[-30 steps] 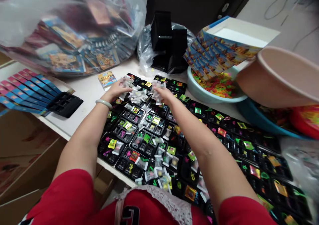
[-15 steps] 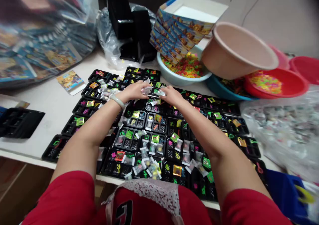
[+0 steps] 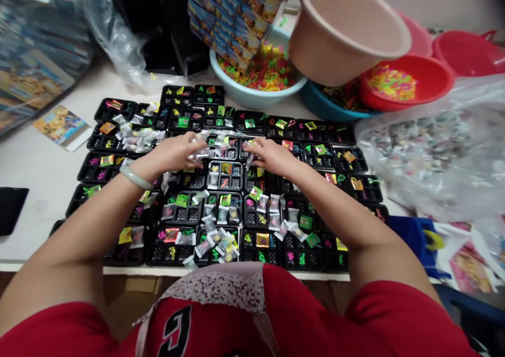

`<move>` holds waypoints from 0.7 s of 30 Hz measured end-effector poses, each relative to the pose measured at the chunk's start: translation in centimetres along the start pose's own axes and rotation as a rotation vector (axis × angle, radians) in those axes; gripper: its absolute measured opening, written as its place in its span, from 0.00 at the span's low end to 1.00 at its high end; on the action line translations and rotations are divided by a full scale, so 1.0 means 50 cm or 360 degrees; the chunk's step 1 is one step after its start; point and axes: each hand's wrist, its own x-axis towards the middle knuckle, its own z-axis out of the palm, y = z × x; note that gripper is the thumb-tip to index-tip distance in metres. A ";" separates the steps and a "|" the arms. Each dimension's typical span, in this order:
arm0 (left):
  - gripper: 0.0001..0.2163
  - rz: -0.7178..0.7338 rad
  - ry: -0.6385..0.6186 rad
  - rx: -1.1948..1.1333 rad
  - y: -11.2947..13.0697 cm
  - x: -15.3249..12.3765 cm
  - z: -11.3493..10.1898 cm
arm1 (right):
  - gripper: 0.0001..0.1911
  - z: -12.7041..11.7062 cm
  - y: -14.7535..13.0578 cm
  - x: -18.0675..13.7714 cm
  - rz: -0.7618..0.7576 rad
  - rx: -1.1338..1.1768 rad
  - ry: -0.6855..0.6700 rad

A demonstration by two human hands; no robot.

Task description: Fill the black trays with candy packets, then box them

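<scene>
My left hand (image 3: 182,152), with a pale bangle on its wrist, has its fingers closed on small clear-wrapped candies (image 3: 200,145). Across from it, my right hand (image 3: 273,157) pinches another wrapped candy (image 3: 250,158). Both hands are low over rows of black compartment trays (image 3: 224,182). Between them, a tray holds several wrapped candies (image 3: 223,140). Many trays contain small bright plastic pieces and shiny coloured sachets (image 3: 182,200). One pile of wrapped candies (image 3: 140,139) lies left of my left hand, and another pile (image 3: 225,245) rests on the near trays.
A light-blue basin (image 3: 256,96) of colourful plastic pieces stands behind the trays, with printed boxes (image 3: 232,20) leaning over it. Further right are a beige tub (image 3: 343,36), a red basin (image 3: 430,86) and a clear bag (image 3: 434,157) of wrapped pieces. A printed card (image 3: 61,125) lies left.
The camera view has shifted, so the table things appear further left and higher. My hands have moved apart, and more wrapped candies lie on the tray between them.
</scene>
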 end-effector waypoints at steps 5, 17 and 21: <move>0.24 0.0051 0.0004 -0.0047 0.004 -0.033 0.024 | 0.32 0.013 0.047 -0.050 0.0010 0.0304 0.0028; 0.24 -0.0164 0.0174 -0.0344 0.015 -0.038 0.006 | 0.40 0.008 0.042 -0.140 0.0412 0.1173 0.0262; 0.25 -0.0263 0.0189 -0.0300 0.007 -0.018 -0.007 | 0.24 0.015 0.052 -0.156 0.0383 0.1179 0.0201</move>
